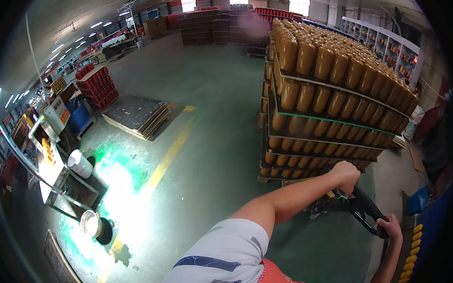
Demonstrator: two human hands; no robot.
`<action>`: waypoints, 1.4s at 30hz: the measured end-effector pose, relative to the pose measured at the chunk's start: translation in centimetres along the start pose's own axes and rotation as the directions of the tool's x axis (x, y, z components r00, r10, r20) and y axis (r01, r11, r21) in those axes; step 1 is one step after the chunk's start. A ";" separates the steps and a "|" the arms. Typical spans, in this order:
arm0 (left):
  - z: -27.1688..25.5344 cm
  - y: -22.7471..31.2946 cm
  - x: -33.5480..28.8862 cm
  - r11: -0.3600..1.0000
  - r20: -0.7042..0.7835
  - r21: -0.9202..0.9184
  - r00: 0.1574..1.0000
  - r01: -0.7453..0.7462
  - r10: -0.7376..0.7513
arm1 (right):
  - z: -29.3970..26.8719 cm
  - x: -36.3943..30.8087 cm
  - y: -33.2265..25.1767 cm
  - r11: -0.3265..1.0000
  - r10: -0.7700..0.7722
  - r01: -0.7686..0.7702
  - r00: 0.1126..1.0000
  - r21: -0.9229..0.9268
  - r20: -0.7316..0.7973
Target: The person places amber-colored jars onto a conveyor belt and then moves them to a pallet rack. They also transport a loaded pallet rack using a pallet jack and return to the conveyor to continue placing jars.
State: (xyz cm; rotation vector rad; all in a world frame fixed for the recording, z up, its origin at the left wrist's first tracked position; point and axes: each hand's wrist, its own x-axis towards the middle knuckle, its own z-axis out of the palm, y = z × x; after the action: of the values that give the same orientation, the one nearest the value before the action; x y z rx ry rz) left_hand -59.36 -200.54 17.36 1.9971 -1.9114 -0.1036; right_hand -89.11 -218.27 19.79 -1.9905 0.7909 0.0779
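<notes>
Tall stack of gold-brown jars [329, 95], upright, boards between tiers. Just beside stack's near lower side: black handle [369, 204], apparently pallet jack's. Left hand [347, 176] closed round handle end nearer stack; right hand [390, 226] gripping end farther from stack. Step in hand, judged: steering or hauling stack. Next move likely calls for steady two-handed control, gentle turning, jars kept from toppling.
</notes>
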 end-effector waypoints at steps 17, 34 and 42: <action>-4.1 5.0 -23.2 1.000 0.051 0.008 0.999 -0.006 0.006 | 19.8 -17.2 -5.8 0.983 0.003 -0.028 0.991 -0.181 -0.137; -6.9 3.2 -44.3 0.994 0.080 0.056 0.993 -0.097 0.092 | 39.8 -30.0 -11.8 0.987 0.065 -0.094 0.975 -0.127 -0.214; -10.3 8.1 -54.8 0.999 0.055 0.042 0.998 -0.006 0.004 | 46.6 -38.3 -16.7 0.983 0.014 -0.051 0.978 -0.176 -0.207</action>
State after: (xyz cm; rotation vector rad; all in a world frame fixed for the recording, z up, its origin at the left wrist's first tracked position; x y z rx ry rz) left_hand -68.01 -144.93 18.41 2.0365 -1.9679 -0.1195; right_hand -97.94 -156.28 21.25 -2.1814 0.9785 -0.0396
